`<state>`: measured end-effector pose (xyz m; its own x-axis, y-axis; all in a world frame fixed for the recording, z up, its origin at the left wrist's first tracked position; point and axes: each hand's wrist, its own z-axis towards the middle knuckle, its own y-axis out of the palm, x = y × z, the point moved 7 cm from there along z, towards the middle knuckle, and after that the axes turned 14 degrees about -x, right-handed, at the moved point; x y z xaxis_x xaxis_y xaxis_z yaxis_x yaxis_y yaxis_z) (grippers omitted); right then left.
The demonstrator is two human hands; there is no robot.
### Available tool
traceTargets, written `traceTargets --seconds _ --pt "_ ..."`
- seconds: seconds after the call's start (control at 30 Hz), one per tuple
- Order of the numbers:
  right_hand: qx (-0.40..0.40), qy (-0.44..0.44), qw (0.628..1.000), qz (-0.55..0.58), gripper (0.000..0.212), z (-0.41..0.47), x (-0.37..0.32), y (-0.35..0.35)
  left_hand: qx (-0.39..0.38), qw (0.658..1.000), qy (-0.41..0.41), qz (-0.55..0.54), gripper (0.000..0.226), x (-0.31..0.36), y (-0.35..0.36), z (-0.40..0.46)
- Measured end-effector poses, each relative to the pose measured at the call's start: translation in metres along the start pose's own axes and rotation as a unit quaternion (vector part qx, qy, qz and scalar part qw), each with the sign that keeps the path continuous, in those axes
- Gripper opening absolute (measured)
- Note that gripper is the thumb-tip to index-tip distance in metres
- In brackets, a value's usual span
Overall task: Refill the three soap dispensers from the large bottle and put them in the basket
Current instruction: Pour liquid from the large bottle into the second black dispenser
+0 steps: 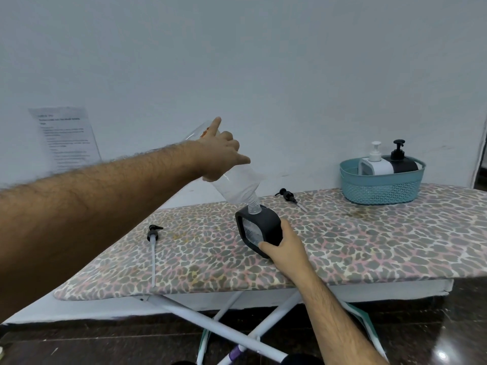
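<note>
A pale, bare wall stands behind a leopard-print ironing board (342, 241) on white crossed legs, with a printed sheet of paper (66, 138) stuck to the wall at the left. Your left hand (221, 151) is curled round the large clear plastic bottle (237, 183), index finger stretched out along it, and the bottle is tipped steeply so its ribbed neck points down into the open top of the dark grey, rounded-square soap dispenser (259, 227). Your right hand (284, 246) grips that dispenser at its lower right side, thumb across the front, holding it tilted on the board near the middle. A black pump head with a long clear tube (154, 246) lies on the board to the left, well apart from the dispenser; a second black pump head (288, 196) lies just behind it. At the far right end of the board sits a teal woven-plastic basket (379, 191), holding a white soap dispenser (375, 164) and a black soap dispenser (403, 162) side by side, pumps fitted.
</note>
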<state>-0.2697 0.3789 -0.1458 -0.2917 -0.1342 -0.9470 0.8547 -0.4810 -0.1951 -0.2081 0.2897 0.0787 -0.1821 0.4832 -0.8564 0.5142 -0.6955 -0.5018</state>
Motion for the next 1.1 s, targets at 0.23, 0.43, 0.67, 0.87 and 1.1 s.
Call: traceTargets --seconds 0.23,0.43,0.67,0.87,1.1 --pt "-0.002 0.009 1.000 -0.004 0.050 -0.001 0.002 0.001 -0.012 0.992 -0.023 -0.127 0.104 -0.005 0.050 -0.010" --pt "0.001 0.007 1.000 -0.004 0.053 -0.003 0.002 0.001 -0.009 0.965 -0.024 -0.262 0.107 0.000 0.090 -0.011" --pt "0.003 0.006 1.000 -0.019 0.052 -0.004 0.003 0.002 0.025 0.860 -0.021 -0.509 0.111 0.014 0.127 -0.012" --pt "0.011 0.007 0.999 -0.043 0.052 -0.004 0.003 0.002 0.074 0.662 -0.010 -0.746 0.109 0.028 0.164 -0.014" --pt "0.019 0.011 0.998 -0.067 0.052 -0.005 0.003 0.002 0.126 0.467 -0.068 -0.873 0.102 0.041 0.213 -0.011"
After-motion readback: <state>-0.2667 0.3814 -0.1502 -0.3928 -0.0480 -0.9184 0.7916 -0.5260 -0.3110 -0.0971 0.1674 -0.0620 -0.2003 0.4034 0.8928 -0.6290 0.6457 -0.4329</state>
